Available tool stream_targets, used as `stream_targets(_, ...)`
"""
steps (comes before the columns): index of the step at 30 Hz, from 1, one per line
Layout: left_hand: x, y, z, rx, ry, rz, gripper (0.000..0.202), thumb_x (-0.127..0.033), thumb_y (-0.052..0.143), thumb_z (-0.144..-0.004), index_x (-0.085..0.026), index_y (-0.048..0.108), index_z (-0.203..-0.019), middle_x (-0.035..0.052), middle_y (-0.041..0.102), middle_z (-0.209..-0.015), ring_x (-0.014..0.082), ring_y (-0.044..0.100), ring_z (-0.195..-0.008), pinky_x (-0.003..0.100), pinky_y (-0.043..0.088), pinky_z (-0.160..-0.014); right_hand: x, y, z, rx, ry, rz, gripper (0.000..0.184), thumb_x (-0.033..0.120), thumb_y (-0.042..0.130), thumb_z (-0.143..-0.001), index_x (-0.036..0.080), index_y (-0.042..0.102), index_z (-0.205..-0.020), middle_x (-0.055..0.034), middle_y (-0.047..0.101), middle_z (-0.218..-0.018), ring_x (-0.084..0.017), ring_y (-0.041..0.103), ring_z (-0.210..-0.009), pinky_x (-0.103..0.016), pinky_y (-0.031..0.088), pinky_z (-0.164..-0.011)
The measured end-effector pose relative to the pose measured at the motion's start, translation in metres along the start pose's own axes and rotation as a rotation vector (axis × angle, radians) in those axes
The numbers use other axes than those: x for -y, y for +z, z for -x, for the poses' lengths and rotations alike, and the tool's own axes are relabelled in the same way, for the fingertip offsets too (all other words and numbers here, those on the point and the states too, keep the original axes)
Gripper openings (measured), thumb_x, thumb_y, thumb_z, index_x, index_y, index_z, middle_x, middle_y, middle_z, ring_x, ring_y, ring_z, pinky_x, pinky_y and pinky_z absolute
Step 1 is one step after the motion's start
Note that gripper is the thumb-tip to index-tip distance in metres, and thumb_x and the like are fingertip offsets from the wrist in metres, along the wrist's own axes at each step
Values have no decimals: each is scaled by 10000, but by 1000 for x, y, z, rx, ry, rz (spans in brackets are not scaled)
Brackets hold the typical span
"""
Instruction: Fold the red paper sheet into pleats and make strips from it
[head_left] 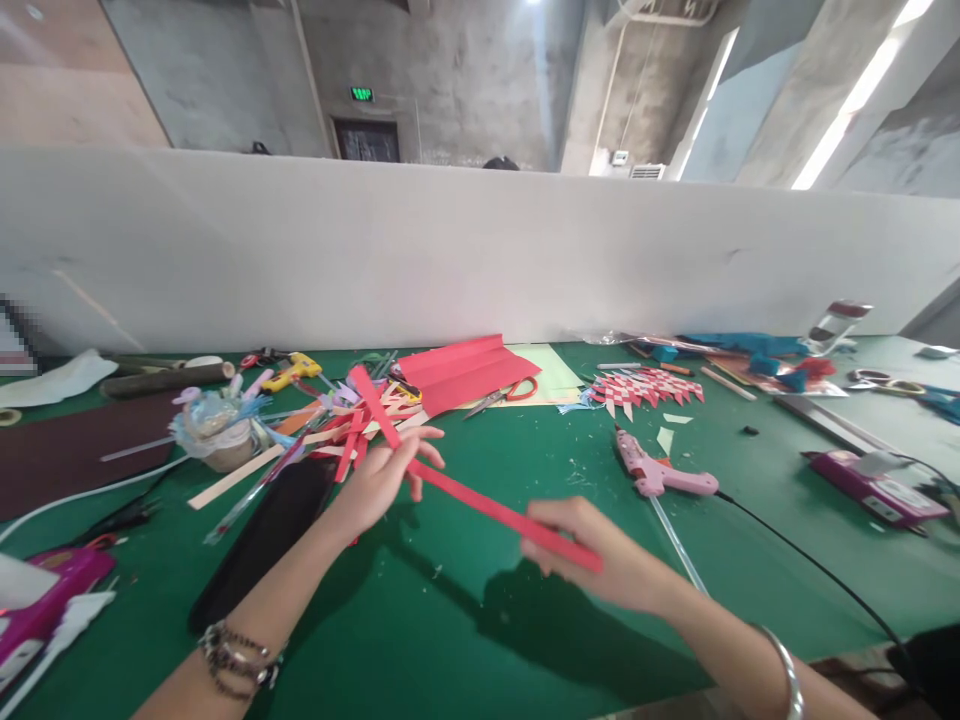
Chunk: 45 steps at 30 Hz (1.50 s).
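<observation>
While both hands hold it raised above the green table [517, 455], the red paper strip [480, 502] slants down from the left hand [381, 482] to the right hand [577, 550]. It is narrow, flat and evenly coloured, fairly straight between the hands; beyond the left hand, a further length angles up and away towards the far side. The right-hand end projects a little past the right fingers. Printing or marks could not be made out on it.

Grip: the right thumb and fingers are pinched together on the strip near its end. The left hand is closed on it more lightly, with some fingers extended; exact finger contact is partly hidden.

Surroundings: a tangled heap of paper strips [352, 430] lies just beyond the left hand, crowding that side. A black case [262, 545] lies beside the left forearm. At the far edge are a creased red sheet [457, 372], orange-handled scissors [517, 392] and a pale green sheet [551, 368]. A red-and-white woven piece [649, 388] lies farther right. Nearer the right hand rests a pink glue gun [660, 475]; its clear glue stick [677, 540] reaches towards the right forearm, partly obstructing that side.
</observation>
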<state>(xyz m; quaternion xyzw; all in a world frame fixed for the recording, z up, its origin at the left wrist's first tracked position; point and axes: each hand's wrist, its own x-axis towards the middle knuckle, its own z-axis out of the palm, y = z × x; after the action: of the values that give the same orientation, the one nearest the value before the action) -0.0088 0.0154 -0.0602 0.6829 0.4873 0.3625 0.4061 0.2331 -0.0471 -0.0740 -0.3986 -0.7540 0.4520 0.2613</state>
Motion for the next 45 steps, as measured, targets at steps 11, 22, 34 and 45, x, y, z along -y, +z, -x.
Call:
stream_targets(11, -10, 34, 3, 165, -81, 64, 335, -279, 290, -849, -153, 498, -1080, -109, 326, -411, 95, 343, -367, 209, 324, -440, 23, -26, -55, -306, -331, -422, 352, 517, 358, -863, 193, 453, -964, -8, 497, -816, -101, 468, -638, -266, 416, -638)
stream_targets(22, -3, 46, 3, 213, -135, 8, 204, -319, 319, -834, -187, 448, -748, -70, 437, -458, 92, 407, -409, 210, 355, -442, 26, -4, -97, -287, -171, -149, 176, 326, 564, -767, 182, 479, -818, 23, 536, -762, -78, 543, -582, -222, 431, -562)
stream_targets(34, -1, 18, -27, 74, -16, -32, 329, -474, 405, -773, -187, 497, -640, -45, 461, -483, 106, 456, -427, 246, 387, -495, 49, -48, -81, 414, -428, 153, 914, 334, 683, -709, 193, 122, -1416, -151, 391, -1342, -180, 467, -1159, -320, 415, -928)
stream_targets(45, -11, 13, -68, -196, 15, -98, 227, -242, 301, -739, -199, 482, -608, -27, 481, -513, 126, 472, -460, 243, 381, -491, 58, -75, -85, 368, -670, -255, 501, 550, 597, -721, 198, 493, -1061, 1, 598, -738, -108, 584, -644, -242, 460, -625)
